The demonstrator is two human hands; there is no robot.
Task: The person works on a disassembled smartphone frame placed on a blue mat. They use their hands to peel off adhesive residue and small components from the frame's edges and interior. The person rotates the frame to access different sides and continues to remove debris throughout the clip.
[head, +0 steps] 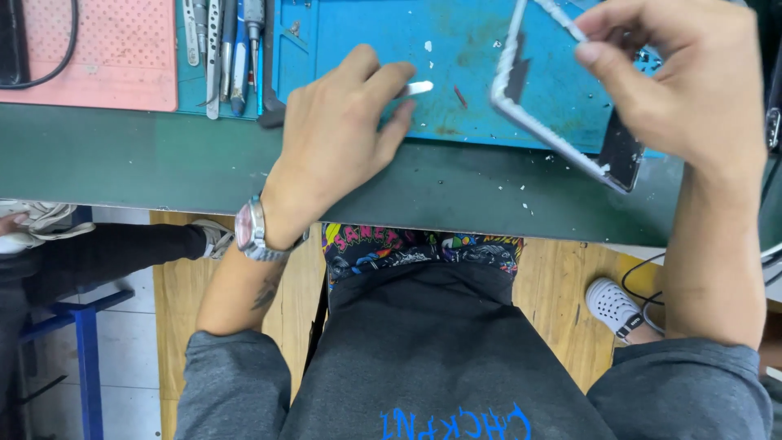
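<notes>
The right hand (684, 81) holds a flat phone frame (554, 106) tilted on edge over the blue mat (456, 49), its grip pinching the frame's upper end between thumb and fingers; the lower corner hangs past the mat's edge above the green bench (163, 163). The left hand (334, 138) rests on the mat just beside the frame, its grip pressed together on a small white sliver (419, 86) that points toward the frame without touching it. Tweezers and screwdrivers (224, 49) lie in a row further left
</notes>
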